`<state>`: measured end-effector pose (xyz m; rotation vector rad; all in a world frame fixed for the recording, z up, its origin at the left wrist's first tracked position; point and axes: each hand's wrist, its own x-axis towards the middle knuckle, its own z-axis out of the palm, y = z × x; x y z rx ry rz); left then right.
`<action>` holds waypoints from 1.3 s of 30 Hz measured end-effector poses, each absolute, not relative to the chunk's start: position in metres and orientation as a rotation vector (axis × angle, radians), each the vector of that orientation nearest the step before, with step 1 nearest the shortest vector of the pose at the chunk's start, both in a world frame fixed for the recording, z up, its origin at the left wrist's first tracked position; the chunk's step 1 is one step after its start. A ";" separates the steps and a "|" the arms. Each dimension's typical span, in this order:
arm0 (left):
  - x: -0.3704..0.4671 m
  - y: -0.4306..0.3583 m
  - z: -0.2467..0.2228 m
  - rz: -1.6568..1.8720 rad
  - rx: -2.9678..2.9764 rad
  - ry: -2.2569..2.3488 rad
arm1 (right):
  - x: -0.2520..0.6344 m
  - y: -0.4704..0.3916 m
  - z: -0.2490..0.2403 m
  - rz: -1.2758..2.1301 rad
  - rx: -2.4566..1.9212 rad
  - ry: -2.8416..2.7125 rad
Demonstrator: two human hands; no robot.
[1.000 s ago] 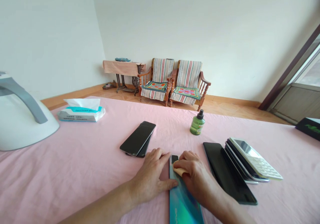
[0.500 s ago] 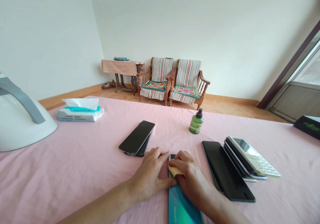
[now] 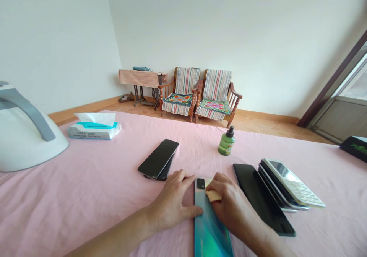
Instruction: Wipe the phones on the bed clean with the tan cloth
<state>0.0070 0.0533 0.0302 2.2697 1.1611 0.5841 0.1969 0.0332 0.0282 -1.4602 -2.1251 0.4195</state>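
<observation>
A smartphone (image 3: 208,220) with a shiny blue-green back lies face down on the pink cloth, its dark camera block at the far end. My left hand (image 3: 172,199) is spread beside its left edge. The left thumb rests on the phone's back, and the index fingertip is at the top left corner. My right hand (image 3: 229,197) pinches a small yellowish wiping cloth (image 3: 213,196) against the phone near the camera block. The right fingertips are partly hidden.
Two dark phones (image 3: 158,159) lie stacked at left. A black phone (image 3: 260,196) and a pile of phones topped by a white keypad phone (image 3: 292,180) lie right. Behind stand a green spray bottle (image 3: 226,144), a tissue pack (image 3: 93,130) and a white kettle-like appliance (image 3: 25,134).
My right hand has slid a little to the right with the cloth, uncovering the phone's camera block. The left hand stays in place. The view has shifted slightly.
</observation>
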 end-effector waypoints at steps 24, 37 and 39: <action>0.007 0.055 0.030 0.613 2.199 1.202 | 0.187 0.045 0.019 0.446 -1.325 -2.215; 0.007 0.055 0.028 0.643 2.159 1.237 | 0.187 0.051 0.014 0.441 -1.250 -2.183; 0.007 0.055 0.029 0.632 2.167 1.231 | 0.187 0.051 0.013 0.420 -1.266 -2.172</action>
